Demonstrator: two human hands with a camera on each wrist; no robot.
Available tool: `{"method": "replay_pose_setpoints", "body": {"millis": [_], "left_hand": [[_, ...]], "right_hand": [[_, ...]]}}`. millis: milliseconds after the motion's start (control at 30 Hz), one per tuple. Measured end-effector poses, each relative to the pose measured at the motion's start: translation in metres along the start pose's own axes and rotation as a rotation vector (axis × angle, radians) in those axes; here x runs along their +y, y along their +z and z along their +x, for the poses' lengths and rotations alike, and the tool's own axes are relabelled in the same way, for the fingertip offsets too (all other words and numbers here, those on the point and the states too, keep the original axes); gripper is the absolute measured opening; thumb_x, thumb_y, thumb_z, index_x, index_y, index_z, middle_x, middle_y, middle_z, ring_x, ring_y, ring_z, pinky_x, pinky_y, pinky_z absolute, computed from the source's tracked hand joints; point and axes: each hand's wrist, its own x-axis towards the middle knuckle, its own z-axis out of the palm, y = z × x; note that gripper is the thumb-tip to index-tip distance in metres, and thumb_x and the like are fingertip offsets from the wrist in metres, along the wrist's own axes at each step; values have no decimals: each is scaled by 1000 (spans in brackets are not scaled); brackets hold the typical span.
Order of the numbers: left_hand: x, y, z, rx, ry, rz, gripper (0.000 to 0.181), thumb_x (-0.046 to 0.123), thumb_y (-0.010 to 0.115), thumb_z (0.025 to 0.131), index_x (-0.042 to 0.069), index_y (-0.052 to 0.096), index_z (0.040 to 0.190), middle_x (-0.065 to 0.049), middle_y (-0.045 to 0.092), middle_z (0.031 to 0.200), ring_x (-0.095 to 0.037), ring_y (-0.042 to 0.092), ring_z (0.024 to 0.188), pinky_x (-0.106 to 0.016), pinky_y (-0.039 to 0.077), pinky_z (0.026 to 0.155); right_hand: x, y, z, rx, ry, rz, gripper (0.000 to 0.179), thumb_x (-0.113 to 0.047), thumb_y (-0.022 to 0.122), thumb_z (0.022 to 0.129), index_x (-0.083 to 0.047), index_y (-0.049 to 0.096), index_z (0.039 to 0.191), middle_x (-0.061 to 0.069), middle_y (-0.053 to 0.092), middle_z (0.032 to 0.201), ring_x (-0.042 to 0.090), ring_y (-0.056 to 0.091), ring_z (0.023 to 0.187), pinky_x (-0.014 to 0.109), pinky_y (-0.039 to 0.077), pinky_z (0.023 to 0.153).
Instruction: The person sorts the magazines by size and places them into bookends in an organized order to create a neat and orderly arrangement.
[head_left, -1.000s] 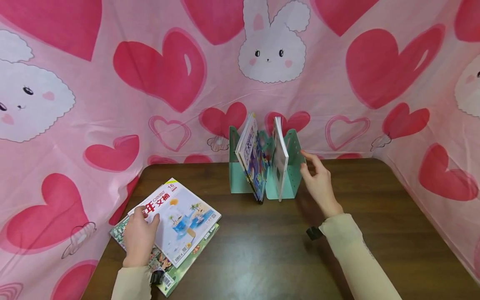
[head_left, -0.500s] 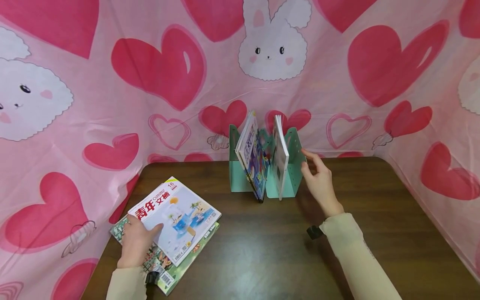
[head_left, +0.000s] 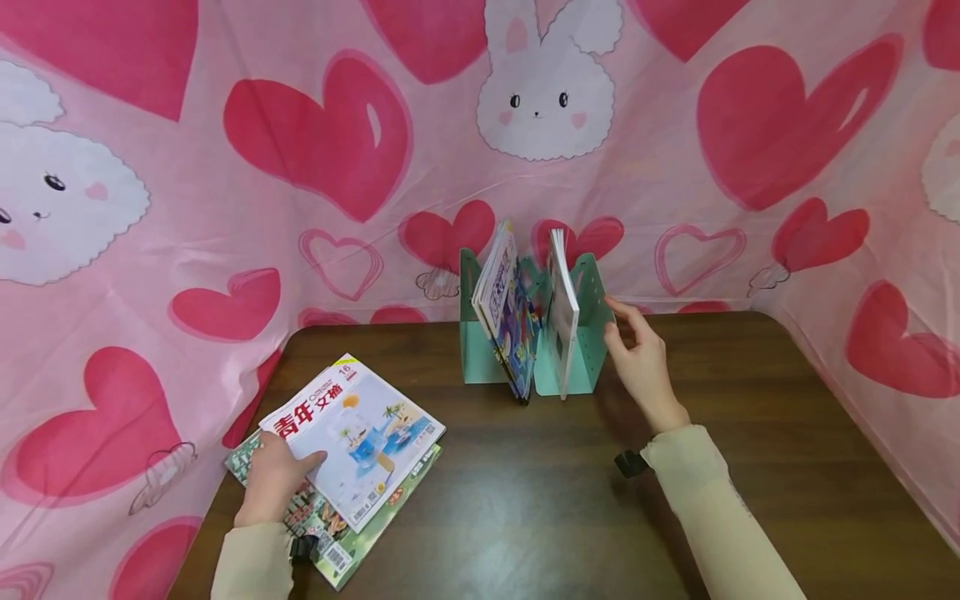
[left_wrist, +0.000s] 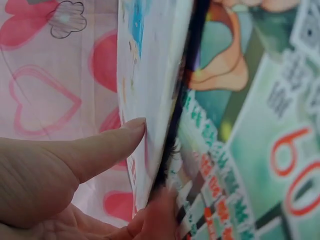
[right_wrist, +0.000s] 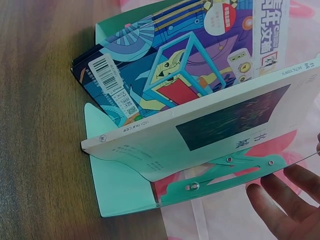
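Pinched between the left hand's (head_left: 273, 479) thumb and fingers at eight o'clock, the white magazine (head_left: 367, 450) lies on a green magazine (head_left: 341, 543), both outside the mint bookend (head_left: 477, 357) at two o'clock, where other magazines (head_left: 516, 321) already stand and the right hand's (head_left: 642, 367) loosely bent fingers touch the side panel (head_left: 594, 304).

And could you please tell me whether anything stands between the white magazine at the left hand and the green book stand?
Nothing visible does: only tabletop lies between the white magazine and the green book stand. The books inside leave a gap beside the stand's right wall, with the right hand at that wall.
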Motion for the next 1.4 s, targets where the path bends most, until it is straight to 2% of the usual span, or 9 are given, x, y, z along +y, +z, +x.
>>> {"method": "replay_pose_setpoints", "body": {"millis": [200, 433, 633, 700, 900, 1000, 1133, 1233, 1400], "left_hand": [[-3, 3, 0, 14, -1, -78, 101, 20, 81, 91, -20, 8, 149, -44, 41, 130, -57, 53, 116, -69, 47, 101], [-4, 2, 0, 25, 19, -152, 98, 15, 81, 90, -18, 10, 150, -43, 38, 134, -58, 48, 121, -70, 42, 106], [-6, 0, 3, 2, 43, -150, 78, 18, 80, 91, -17, 36, 144, -42, 52, 134, -53, 60, 114, -66, 49, 101], [-7, -1, 3, -4, 54, -144, 75, 20, 80, 92, -16, 39, 143, -41, 54, 134, -52, 61, 113, -65, 50, 100], [-8, -2, 2, -50, 11, -228, 84, 30, 73, 97, -15, 23, 148, -41, 46, 138, -54, 57, 121, -62, 50, 101], [-7, -2, 2, -69, 4, -296, 83, 32, 68, 101, -12, 17, 150, -41, 44, 141, -53, 58, 124, -58, 52, 102], [-5, 0, 1, -94, 19, -432, 75, 23, 60, 105, -11, 11, 151, -43, 43, 143, -44, 68, 111, -45, 62, 85], [-3, -1, -1, -126, 17, -536, 74, 17, 57, 107, -9, 5, 152, -44, 39, 146, -35, 73, 100, -38, 64, 70], [0, -3, -1, -157, 6, -613, 76, 9, 54, 106, -5, -2, 156, -44, 36, 149, -28, 74, 94, -38, 64, 67]], "right_hand": [[1, -2, -1, -10, -5, 10, 40, -6, 59, 102, -12, 66, 141, 19, 69, 131, -3, 60, 95, 9, 49, 78], [2, -2, -1, -10, -15, 16, 39, -7, 60, 102, -11, 66, 140, 19, 69, 131, -2, 61, 95, 9, 50, 77], [-1, -1, -1, -5, 2, 6, 40, -2, 59, 101, -6, 65, 141, 22, 68, 132, -5, 59, 94, 7, 48, 78], [-9, -1, -2, -2, 1, 9, 39, 0, 58, 101, -2, 64, 140, 25, 67, 130, -6, 58, 93, 6, 47, 78], [-40, -5, -5, -9, -4, 7, 38, 5, 57, 99, 6, 63, 137, 28, 67, 127, -5, 58, 91, 6, 47, 77], [-43, -5, -5, -13, 2, 10, 38, 5, 57, 99, 5, 63, 137, 28, 67, 127, -4, 59, 91, 6, 48, 78], [-43, -5, -5, -18, 12, 17, 39, 4, 57, 100, 4, 62, 138, 27, 67, 129, -3, 59, 92, 6, 48, 78], [-36, -4, -4, -14, 11, 18, 39, 2, 57, 101, 2, 63, 139, 25, 67, 131, -3, 59, 93, 7, 48, 78], [-42, -5, -4, -12, 13, 18, 38, 5, 57, 100, 5, 63, 137, 27, 67, 130, -3, 59, 92, 6, 48, 78]]}}
